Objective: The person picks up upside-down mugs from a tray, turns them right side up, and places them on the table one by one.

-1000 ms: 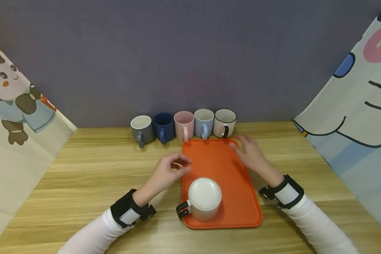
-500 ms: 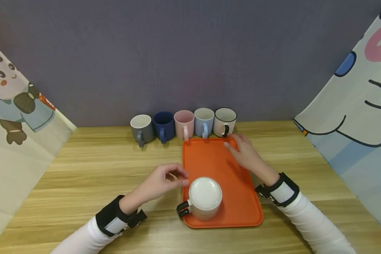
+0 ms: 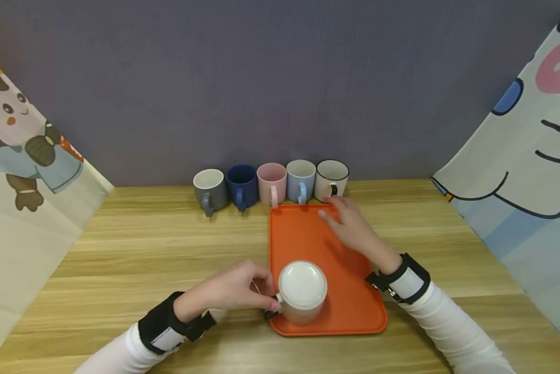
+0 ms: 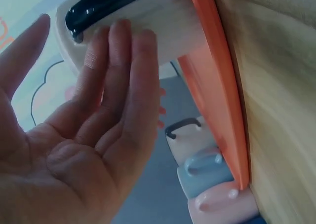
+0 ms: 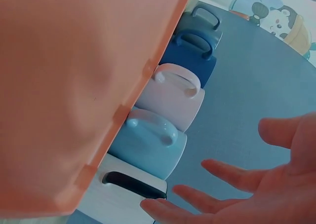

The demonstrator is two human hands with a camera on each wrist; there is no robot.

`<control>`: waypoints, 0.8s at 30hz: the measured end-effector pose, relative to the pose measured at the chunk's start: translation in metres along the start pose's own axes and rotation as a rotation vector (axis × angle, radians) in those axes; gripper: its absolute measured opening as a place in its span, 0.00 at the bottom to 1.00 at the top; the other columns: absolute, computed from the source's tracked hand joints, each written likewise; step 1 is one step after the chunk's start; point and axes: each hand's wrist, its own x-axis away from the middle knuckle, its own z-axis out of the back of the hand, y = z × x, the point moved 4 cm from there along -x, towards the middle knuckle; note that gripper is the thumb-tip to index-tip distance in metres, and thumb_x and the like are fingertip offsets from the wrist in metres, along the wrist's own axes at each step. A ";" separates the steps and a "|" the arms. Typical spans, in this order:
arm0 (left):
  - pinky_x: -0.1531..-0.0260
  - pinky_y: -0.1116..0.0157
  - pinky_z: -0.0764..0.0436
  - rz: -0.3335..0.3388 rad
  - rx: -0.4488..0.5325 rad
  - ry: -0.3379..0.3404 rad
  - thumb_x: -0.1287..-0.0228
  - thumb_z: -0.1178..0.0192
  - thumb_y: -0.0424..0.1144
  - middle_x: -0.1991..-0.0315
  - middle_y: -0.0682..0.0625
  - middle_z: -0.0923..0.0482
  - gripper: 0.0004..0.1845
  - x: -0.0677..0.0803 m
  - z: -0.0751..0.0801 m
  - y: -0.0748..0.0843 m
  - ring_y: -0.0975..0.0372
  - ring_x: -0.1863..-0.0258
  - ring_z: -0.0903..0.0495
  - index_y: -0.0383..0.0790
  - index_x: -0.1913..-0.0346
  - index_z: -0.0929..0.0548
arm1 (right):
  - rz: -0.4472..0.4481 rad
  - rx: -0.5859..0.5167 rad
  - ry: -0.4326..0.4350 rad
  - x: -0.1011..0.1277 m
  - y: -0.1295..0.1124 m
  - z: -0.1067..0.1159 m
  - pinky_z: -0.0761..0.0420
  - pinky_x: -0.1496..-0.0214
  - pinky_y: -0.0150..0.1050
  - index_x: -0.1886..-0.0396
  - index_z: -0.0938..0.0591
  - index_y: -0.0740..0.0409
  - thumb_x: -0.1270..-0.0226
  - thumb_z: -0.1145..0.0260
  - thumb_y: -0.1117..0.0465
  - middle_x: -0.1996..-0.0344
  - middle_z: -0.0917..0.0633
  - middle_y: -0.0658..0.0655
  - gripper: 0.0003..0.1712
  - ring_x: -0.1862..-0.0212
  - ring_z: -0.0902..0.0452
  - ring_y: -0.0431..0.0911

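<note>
An upturned white mug (image 3: 302,291) with a black handle stands at the near left corner of the orange tray (image 3: 345,306) on the wooden table (image 3: 135,249). The left hand (image 3: 235,290) reaches to that handle with fingers (image 4: 123,81) straight and loosely spread (the wrist view shows them just beside it, gripping nothing). The right hand (image 3: 350,228) hovers over the tray's far right part, fingers spread, its fingertips close to the cream mug (image 3: 331,179) at the right end of a row: grey mug (image 3: 208,188), navy mug (image 3: 241,185), pink mug (image 3: 271,184), light blue mug (image 3: 300,179).
</note>
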 end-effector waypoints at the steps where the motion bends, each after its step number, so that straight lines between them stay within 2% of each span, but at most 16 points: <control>1: 0.71 0.73 0.23 -0.004 -0.007 0.001 0.47 0.30 0.46 0.77 0.62 0.23 0.11 0.000 -0.002 0.000 0.73 0.75 0.25 0.44 0.75 0.19 | 0.004 -0.001 -0.001 0.000 -0.001 -0.001 0.41 0.33 0.62 0.35 0.33 0.66 0.28 0.45 0.52 0.36 0.35 0.72 0.29 0.33 0.44 0.66; 7: 0.79 0.77 0.36 0.000 -0.027 0.029 0.43 0.33 0.46 0.83 0.63 0.31 0.14 -0.003 -0.011 0.003 0.74 0.81 0.35 0.42 0.80 0.21 | 0.021 -0.007 -0.002 0.001 -0.005 -0.004 0.39 0.34 0.61 0.35 0.33 0.67 0.28 0.45 0.52 0.37 0.33 0.72 0.30 0.34 0.41 0.66; 10: 0.80 0.77 0.36 0.011 -0.011 0.048 0.45 0.31 0.43 0.84 0.62 0.30 0.14 -0.003 -0.013 0.003 0.74 0.81 0.34 0.41 0.81 0.21 | 0.027 -0.004 -0.008 0.002 -0.006 -0.005 0.38 0.34 0.60 0.35 0.33 0.67 0.28 0.45 0.52 0.37 0.32 0.71 0.30 0.35 0.39 0.65; 16: 0.81 0.77 0.37 0.008 0.024 0.044 0.48 0.30 0.39 0.85 0.61 0.31 0.14 -0.002 -0.016 0.004 0.74 0.82 0.34 0.39 0.82 0.22 | 0.010 0.001 -0.030 0.004 -0.007 -0.007 0.37 0.35 0.61 0.34 0.34 0.67 0.28 0.45 0.52 0.37 0.33 0.70 0.30 0.35 0.39 0.64; 20: 0.80 0.77 0.38 0.003 -0.008 0.068 0.47 0.30 0.39 0.85 0.61 0.32 0.13 -0.001 -0.017 0.005 0.73 0.82 0.35 0.41 0.82 0.21 | 0.018 -0.002 -0.035 0.005 -0.008 -0.008 0.37 0.35 0.60 0.34 0.34 0.67 0.28 0.45 0.51 0.37 0.33 0.71 0.30 0.35 0.39 0.64; 24: 0.78 0.76 0.35 -0.007 -0.055 0.105 0.44 0.32 0.38 0.83 0.62 0.28 0.10 0.000 -0.018 0.006 0.74 0.79 0.34 0.44 0.80 0.18 | 0.027 -0.011 -0.029 0.005 -0.009 -0.007 0.36 0.35 0.60 0.35 0.33 0.66 0.28 0.45 0.52 0.38 0.32 0.70 0.30 0.35 0.38 0.64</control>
